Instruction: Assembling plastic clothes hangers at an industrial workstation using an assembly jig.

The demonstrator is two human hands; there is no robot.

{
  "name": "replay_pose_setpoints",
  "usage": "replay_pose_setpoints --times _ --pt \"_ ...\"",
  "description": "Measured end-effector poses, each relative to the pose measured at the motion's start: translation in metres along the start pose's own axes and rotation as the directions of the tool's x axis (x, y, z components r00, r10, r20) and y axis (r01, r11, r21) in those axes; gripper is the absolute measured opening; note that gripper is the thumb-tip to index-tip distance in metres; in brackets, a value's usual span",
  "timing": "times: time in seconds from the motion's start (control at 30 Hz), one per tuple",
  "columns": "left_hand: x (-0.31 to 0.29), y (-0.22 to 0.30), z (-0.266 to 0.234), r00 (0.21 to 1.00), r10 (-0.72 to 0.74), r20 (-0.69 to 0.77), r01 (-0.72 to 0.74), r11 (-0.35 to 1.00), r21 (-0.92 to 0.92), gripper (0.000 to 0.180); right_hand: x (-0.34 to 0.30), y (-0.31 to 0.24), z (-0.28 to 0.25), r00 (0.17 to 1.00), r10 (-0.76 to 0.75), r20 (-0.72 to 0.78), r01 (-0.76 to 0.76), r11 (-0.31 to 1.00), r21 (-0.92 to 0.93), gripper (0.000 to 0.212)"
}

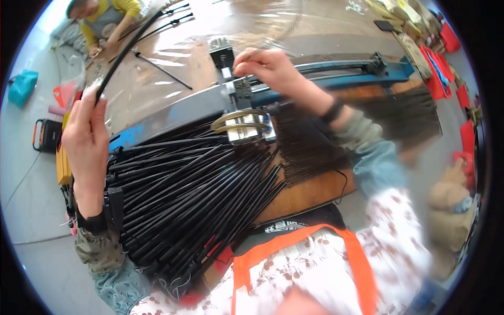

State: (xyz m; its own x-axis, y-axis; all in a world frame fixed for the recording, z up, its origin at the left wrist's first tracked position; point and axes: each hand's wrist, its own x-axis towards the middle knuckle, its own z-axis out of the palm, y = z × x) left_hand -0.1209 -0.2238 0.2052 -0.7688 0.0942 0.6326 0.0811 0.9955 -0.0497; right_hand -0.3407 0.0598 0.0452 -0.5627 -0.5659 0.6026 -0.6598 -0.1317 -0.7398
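Observation:
At the left, my left hand [86, 134] is closed round a long black rod [127, 50], which slants up toward the far side of the table. My right hand [268, 65] is pinched together just right of the metal clamp [221, 56] of a bench fixture; what its fingertips hold, if anything, is too small to make out. Below it stands a silver block [244, 129] with curved clear tubes. A large pile of black rods [189, 184] fans out between my left forearm and this block.
A bundle of thin dark rods [310, 144] lies right of the block. The blue rail [346, 76] crosses the table. Across the table, a person in yellow sleeves [105, 26] works. A loose black rod [164, 71] and a dark flat object [386, 26] lie on the tabletop.

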Motion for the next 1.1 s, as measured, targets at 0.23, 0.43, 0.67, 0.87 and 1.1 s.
replay_pose_setpoints --times 0.23,0.43,0.67,0.87,1.1 --pt "-0.075 -0.043 -0.011 0.988 -0.123 0.089 0.12 0.992 0.032 0.024 0.028 0.001 0.035 0.986 0.076 0.151 -0.076 0.997 -0.006 0.014" --pt "-0.077 -0.042 0.002 0.972 -0.203 0.117 0.211 0.975 -0.064 0.024 0.052 -0.004 0.057 0.917 0.086 0.39 -0.014 0.983 -0.185 0.018" --pt "-0.069 -0.048 0.02 0.965 -0.205 0.162 0.217 0.974 -0.06 0.024 0.031 0.018 0.025 0.946 -0.145 0.289 0.306 0.692 -0.653 0.005" --pt "-0.067 -0.051 0.055 0.927 -0.153 0.343 0.151 0.988 0.033 0.022 -0.067 0.024 -0.155 0.981 -0.093 0.169 0.191 0.34 -0.921 0.009" --pt "-0.016 0.021 0.186 0.945 0.128 0.3 -0.06 0.972 -0.228 0.015 -0.117 0.04 -0.245 0.995 0.043 0.085 0.069 0.283 -0.957 0.005"
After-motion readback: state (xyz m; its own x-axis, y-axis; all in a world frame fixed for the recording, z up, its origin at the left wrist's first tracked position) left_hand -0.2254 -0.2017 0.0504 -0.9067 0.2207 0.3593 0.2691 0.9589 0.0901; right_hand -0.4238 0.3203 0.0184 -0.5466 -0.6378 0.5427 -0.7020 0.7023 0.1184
